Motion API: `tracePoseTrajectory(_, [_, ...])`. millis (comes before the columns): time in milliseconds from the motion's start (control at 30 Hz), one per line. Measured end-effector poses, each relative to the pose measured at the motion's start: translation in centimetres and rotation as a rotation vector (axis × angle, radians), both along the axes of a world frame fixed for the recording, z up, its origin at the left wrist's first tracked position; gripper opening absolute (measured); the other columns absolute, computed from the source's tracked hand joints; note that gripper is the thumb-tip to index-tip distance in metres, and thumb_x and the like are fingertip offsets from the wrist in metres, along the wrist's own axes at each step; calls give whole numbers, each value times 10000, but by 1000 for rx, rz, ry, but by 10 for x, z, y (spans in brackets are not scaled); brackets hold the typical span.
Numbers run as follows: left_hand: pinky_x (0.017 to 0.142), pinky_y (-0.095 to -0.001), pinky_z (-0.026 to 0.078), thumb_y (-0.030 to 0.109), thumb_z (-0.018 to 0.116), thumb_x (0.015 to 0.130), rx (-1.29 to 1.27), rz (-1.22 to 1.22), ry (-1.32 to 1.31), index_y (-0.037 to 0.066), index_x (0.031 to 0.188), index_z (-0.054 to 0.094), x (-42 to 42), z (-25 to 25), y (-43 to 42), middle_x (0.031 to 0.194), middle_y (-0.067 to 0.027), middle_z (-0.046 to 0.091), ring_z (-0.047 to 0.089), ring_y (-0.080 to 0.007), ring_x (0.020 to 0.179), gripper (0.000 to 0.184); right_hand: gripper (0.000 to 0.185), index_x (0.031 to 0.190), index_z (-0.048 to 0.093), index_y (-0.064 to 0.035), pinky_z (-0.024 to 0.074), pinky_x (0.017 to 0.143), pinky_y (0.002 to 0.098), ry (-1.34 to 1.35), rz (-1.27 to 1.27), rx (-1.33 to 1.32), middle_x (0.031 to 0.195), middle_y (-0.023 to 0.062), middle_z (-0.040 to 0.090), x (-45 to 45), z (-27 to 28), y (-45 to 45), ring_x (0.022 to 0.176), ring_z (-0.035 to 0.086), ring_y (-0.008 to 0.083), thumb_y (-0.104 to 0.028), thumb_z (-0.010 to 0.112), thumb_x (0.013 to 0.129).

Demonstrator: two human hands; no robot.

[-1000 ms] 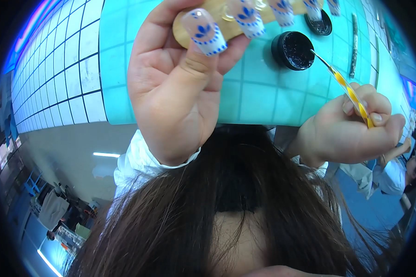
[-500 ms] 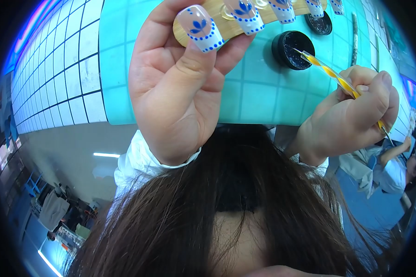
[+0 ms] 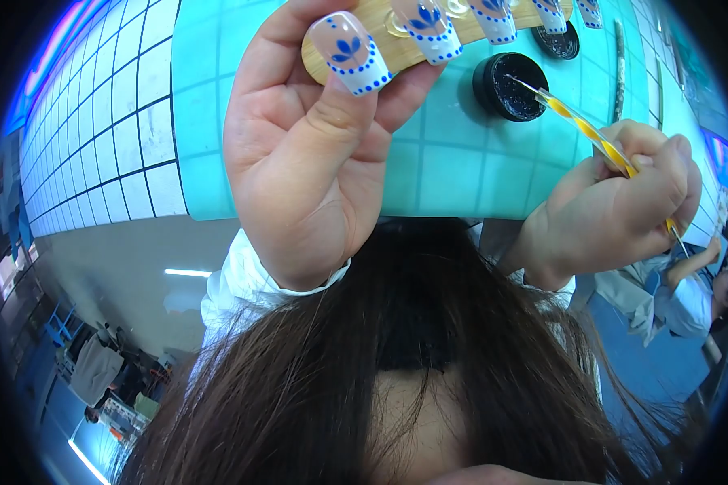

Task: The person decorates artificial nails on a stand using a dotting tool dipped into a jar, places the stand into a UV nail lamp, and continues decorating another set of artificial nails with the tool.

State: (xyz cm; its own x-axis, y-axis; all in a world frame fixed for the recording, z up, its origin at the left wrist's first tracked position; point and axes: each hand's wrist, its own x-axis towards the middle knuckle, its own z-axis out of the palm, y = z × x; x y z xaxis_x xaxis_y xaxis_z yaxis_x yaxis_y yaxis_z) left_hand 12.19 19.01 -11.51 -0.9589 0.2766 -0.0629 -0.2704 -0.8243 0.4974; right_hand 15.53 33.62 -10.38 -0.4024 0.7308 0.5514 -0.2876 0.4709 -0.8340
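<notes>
My left hand (image 3: 303,162) is closed around a curved wooden nail display holder (image 3: 403,53), raised at the top of the view. A row of false nails (image 3: 346,50) is mounted on it. They have white tips, blue dots along the edge and blue petal shapes. My left thumb presses against the nearest nail. My right hand (image 3: 623,190) grips a thin dotting tool (image 3: 586,129) with a yellow-and-white twisted handle. Its fine metal tip is over or in a small black open jar (image 3: 493,85) of dark, glossy contents; whether it touches them I cannot tell.
A second round black piece (image 3: 570,44), a jar or lid, lies behind the open jar. A thin speckled rod (image 3: 620,73) rests to its right. Beneath is a green translucent mat (image 3: 453,178) over white tiles (image 3: 129,145). Another person (image 3: 687,299) sits at far right.
The dotting tool's tip has shifted very slightly left and away over the jar. My left hand and the nail holder have hardly moved.
</notes>
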Motion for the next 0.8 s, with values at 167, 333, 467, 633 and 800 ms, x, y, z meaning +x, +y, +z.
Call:
tracePoseTrajectory(167, [935,-451,369,43,453,832,-5,-11,7,-17,1148,371,0,0,1,1202,-177,427,421,-313,1126,332,302,513,303,-81,232,426,225,-34,-212,172,478,53,399,2,-5,-2,430,300,95,-171,443,766])
tracePoseTrajectory(333, [934,-448,371,41,456,830,-8,-18,17,-16,1146,372,1,1,-1,1200,-176,429,423,-311,1124,332,304,523,266,-109,222,421,211,64,-3,-125,470,34,372,12,1,9,416,289,90,-203,413,773])
tracePoseTrajectory(467, [933,-446,373,39,459,829,-12,-22,22,-15,1145,373,1,1,-3,1199,-175,430,425,-310,1123,332,299,532,269,-123,230,385,187,163,99,-174,468,18,384,15,0,12,390,300,86,-231,409,774])
tracePoseTrajectory(633, [932,-443,375,36,463,828,-13,-24,28,-14,1144,374,1,1,-4,1197,-174,432,427,-308,1121,332,296,538,286,-143,303,344,154,161,188,-218,466,-8,391,17,7,9,368,340,81,-253,415,781])
tracePoseTrajectory(800, [930,-440,378,34,466,827,-12,-25,35,-12,1142,375,-1,-1,-6,1195,-173,433,429,-306,1120,332,352,565,335,-153,379,356,168,191,468,-139,479,-6,402,21,5,7,387,420,94,-315,417,866])
